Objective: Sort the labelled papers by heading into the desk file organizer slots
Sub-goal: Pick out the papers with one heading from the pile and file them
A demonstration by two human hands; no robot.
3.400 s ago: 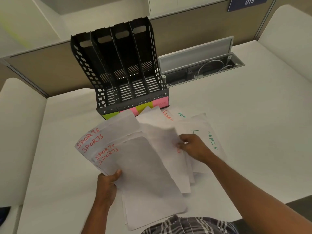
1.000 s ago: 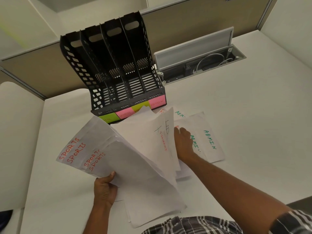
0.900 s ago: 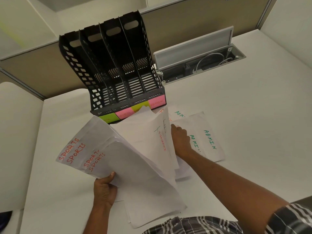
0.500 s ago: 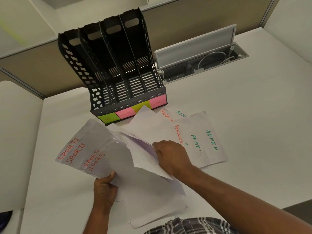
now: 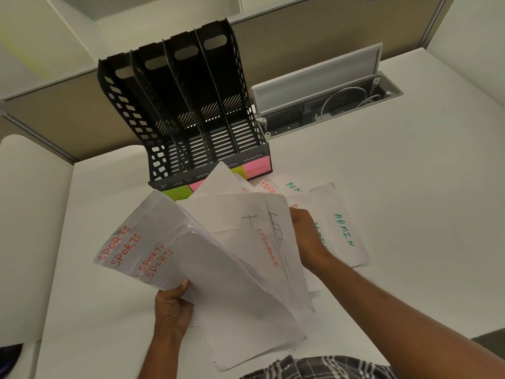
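Observation:
My left hand [image 5: 172,310] grips a fanned stack of white sheets headed SPORTS [image 5: 153,242] in red, lifted off the desk. My right hand [image 5: 306,236] is behind raised sheets headed FINANCE and HR [image 5: 262,231], propping them up from the back; its fingers are hidden. Sheets headed ADMIN [image 5: 341,228] in green lie flat on the desk to the right. The black file organizer [image 5: 180,110] stands behind the papers, its slots empty, with green and pink labels on its front edge.
An open cable tray [image 5: 328,97] with wires is set into the white desk [image 5: 423,214] to the right of the organizer. A partition wall runs behind. More loose sheets lie under the held stack near my body.
My right hand has moved from the top of the pile near my body to behind the FINANCE and HR sheets, tipping them up. The left hand still holds the SPORTS stack.

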